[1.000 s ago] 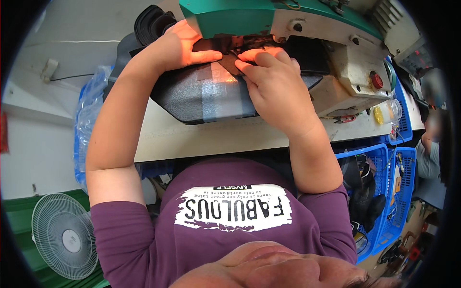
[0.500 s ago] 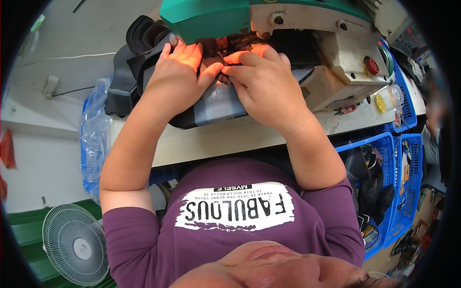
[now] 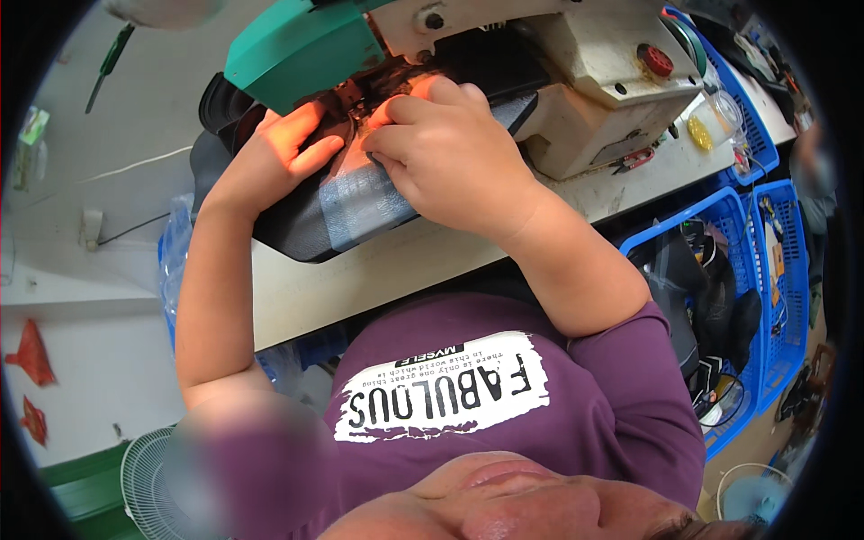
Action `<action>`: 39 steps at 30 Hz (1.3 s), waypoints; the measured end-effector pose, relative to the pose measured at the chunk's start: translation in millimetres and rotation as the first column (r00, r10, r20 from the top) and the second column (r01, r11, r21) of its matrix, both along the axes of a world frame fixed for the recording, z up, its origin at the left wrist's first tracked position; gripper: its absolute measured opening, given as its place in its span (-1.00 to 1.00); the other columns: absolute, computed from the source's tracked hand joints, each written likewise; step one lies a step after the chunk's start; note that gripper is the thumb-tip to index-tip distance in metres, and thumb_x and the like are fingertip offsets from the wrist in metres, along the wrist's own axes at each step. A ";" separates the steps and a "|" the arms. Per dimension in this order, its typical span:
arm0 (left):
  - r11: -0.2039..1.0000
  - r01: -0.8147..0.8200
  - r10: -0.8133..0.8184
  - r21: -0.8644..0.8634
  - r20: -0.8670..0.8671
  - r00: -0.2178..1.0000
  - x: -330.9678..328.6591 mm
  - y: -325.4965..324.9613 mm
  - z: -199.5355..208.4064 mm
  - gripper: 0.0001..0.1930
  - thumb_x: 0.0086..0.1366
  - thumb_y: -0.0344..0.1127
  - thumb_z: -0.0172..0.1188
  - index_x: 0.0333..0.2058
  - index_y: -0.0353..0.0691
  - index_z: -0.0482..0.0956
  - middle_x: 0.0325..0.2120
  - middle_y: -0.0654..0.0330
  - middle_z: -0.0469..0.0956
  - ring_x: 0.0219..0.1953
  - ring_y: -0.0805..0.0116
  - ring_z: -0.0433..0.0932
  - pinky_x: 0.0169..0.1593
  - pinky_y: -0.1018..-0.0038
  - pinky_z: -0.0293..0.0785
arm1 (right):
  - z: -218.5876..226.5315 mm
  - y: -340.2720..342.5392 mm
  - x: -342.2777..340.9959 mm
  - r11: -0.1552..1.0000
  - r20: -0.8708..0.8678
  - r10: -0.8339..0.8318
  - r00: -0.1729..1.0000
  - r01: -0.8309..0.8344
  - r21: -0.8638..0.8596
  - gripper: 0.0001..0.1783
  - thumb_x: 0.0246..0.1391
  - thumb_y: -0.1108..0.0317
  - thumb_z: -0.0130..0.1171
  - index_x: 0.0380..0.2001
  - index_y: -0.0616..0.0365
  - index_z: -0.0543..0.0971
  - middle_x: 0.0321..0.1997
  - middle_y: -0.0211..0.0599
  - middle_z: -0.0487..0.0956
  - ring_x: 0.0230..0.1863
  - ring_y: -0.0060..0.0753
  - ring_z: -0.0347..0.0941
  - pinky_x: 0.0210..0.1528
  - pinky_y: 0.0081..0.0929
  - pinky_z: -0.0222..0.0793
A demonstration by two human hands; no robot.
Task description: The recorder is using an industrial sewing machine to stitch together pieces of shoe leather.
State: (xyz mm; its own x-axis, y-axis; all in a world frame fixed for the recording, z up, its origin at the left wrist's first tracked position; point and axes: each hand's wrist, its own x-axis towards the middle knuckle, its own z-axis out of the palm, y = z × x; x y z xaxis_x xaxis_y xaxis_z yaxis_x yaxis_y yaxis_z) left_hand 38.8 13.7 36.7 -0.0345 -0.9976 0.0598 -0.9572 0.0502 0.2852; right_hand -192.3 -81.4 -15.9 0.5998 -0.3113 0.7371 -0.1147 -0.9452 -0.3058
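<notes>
A black, leather-like workpiece [image 3: 292, 220] lies under the green head of a sewing machine [image 3: 301, 58], with a shiny grey-silver strip [image 3: 360, 209] across it. Orange light falls around the needle area, where the exact stitching point is hard to make out. My left hand [image 3: 274, 157] rests on the workpiece left of the needle, fingers stretched forward and thumb apart. To the right of the needle, my right hand [image 3: 445, 148] has its fingers bent and pressed together on the workpiece beside the strip; its thumb is partly hidden.
On the pale table [image 3: 396, 274], red-handled snips [image 3: 634, 161] and a clear jar with yellow contents [image 3: 711, 123] sit right of the machine. Blue baskets [image 3: 751, 306] of dark pieces stand at the right. A fan [image 3: 148, 481] is at lower left. Another person [image 3: 814, 166] shows blurred at far right.
The whole view has shifted and tilted. My hands are farther apart than before, with the left thumb drawn away from the right fingers. The workpiece is still under the machine head.
</notes>
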 end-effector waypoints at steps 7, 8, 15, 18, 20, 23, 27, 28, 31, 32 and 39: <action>0.999 -0.054 0.053 0.008 0.025 0.998 3.7 -4.8 0.6 -0.65 0.30 -0.15 0.26 -0.10 -0.30 0.58 -0.06 -0.02 0.57 0.06 -0.10 0.45 0.13 0.15 0.43 | 3.7 0.4 -5.9 0.999 -0.059 -0.032 0.998 0.030 -0.027 -0.88 0.02 0.34 0.29 -0.35 -0.04 0.75 -0.32 -0.52 0.62 -0.18 -0.25 0.42 -0.14 -0.28 0.29; 0.997 -0.072 0.071 0.021 0.037 0.997 6.1 -7.5 0.0 -0.64 0.30 -0.14 0.27 -0.09 -0.29 0.58 -0.05 -0.04 0.56 0.04 -0.11 0.45 0.12 0.15 0.43 | 3.4 0.2 -6.4 0.999 -0.068 -0.032 0.997 0.030 -0.022 -0.88 0.02 0.34 0.28 -0.35 -0.04 0.75 -0.32 -0.51 0.62 -0.18 -0.25 0.42 -0.14 -0.28 0.30; 0.994 0.029 -0.030 -0.107 -0.015 0.999 47.3 -19.2 -6.3 -0.61 0.22 -0.29 0.24 0.03 -0.24 0.56 -0.16 -0.03 0.62 -0.10 -0.01 0.57 0.04 0.26 0.50 | 7.9 2.4 -6.2 1.000 -0.107 -0.005 0.994 0.005 0.000 -0.87 0.06 0.31 0.28 -0.32 -0.03 0.76 -0.29 -0.51 0.62 -0.14 -0.24 0.42 -0.10 -0.25 0.30; 0.997 -0.053 0.047 -0.057 -0.104 0.994 50.9 -10.5 3.2 -0.56 0.20 -0.32 0.23 0.07 -0.26 0.52 0.06 -0.05 0.55 0.12 -0.01 0.49 0.17 0.22 0.42 | 6.9 1.9 -6.1 1.000 -0.127 0.005 0.992 -0.004 0.008 -0.86 0.08 0.28 0.28 -0.31 -0.05 0.76 -0.28 -0.53 0.62 -0.10 -0.24 0.43 -0.06 -0.24 0.31; 0.984 -0.177 0.177 -0.005 -0.046 0.983 58.1 3.1 5.0 -0.54 0.20 -0.33 0.21 0.10 -0.26 0.51 0.21 -0.01 0.47 0.36 0.02 0.31 0.30 0.24 0.33 | 6.8 2.0 -4.9 0.999 -0.105 0.007 0.994 -0.003 0.042 -0.86 0.09 0.25 0.28 -0.30 -0.08 0.75 -0.27 -0.54 0.62 -0.06 -0.24 0.44 -0.02 -0.23 0.31; 0.983 -0.164 0.150 -0.088 -0.143 0.978 48.3 40.4 4.0 -0.51 0.18 -0.39 0.21 0.13 -0.25 0.51 0.34 0.10 0.37 0.53 0.06 0.02 0.46 0.24 0.15 | 4.5 -1.1 -3.2 1.000 -0.016 0.020 1.000 -0.020 0.008 -0.86 0.10 0.24 0.24 -0.37 -0.07 0.75 -0.32 -0.53 0.63 -0.13 -0.23 0.46 -0.07 -0.22 0.30; 0.961 -0.123 0.140 -0.246 0.054 0.989 38.2 86.2 -8.5 -0.57 0.27 -0.55 0.11 0.14 -0.33 0.52 0.25 0.07 0.49 0.42 0.06 0.29 0.44 0.25 0.15 | 4.2 -5.4 -6.9 1.000 -0.037 -0.001 0.999 0.002 0.024 -0.86 0.07 0.23 0.27 -0.34 -0.07 0.76 -0.30 -0.52 0.64 -0.12 -0.22 0.48 -0.07 -0.21 0.31; 0.902 -0.221 0.200 -0.370 -0.093 0.975 36.2 101.0 -13.6 -0.62 0.30 -0.48 0.16 0.11 -0.32 0.54 0.21 0.05 0.52 0.35 0.08 0.37 0.40 0.25 0.22 | 5.6 -5.7 -8.4 1.000 -0.041 -0.016 0.999 0.017 0.014 -0.86 0.07 0.23 0.27 -0.34 -0.07 0.76 -0.30 -0.52 0.64 -0.12 -0.22 0.48 -0.07 -0.21 0.31; 0.658 -0.504 -0.263 -0.559 -0.798 0.542 134.9 220.7 -72.8 -0.62 0.44 -0.36 0.06 0.17 -0.34 0.48 0.24 0.00 0.47 0.24 0.04 0.47 0.37 0.07 0.29 | 8.7 -5.5 -6.9 0.996 0.120 0.081 0.990 -0.077 -0.034 -0.86 0.01 0.30 0.35 -0.33 0.02 0.74 -0.22 -0.41 0.67 -0.11 -0.17 0.54 -0.03 -0.22 0.40; 0.648 -0.518 -0.516 -0.558 -0.822 0.240 138.3 262.4 -51.6 -0.57 0.47 -0.29 -0.03 0.23 -0.32 0.43 0.29 -0.03 0.41 0.29 0.00 0.40 0.41 -0.05 0.20 | 4.3 -8.9 -3.4 0.988 0.209 0.155 0.966 -0.145 -0.060 -0.87 -0.02 0.32 0.37 -0.34 0.02 0.73 -0.21 -0.40 0.68 -0.11 -0.16 0.55 -0.02 -0.24 0.40; 0.707 -0.293 -0.703 -0.644 -0.687 -0.185 21.6 242.0 49.4 -0.56 0.50 -0.20 0.00 0.13 -0.47 0.49 0.18 -0.18 0.47 0.31 -0.04 0.37 0.47 -0.05 0.07 | -50.4 30.3 -10.1 0.708 0.346 0.642 0.684 -0.702 0.075 -0.37 -0.06 0.21 0.52 0.11 0.11 0.60 0.08 -0.13 0.57 0.03 -0.04 0.49 0.11 -0.13 0.42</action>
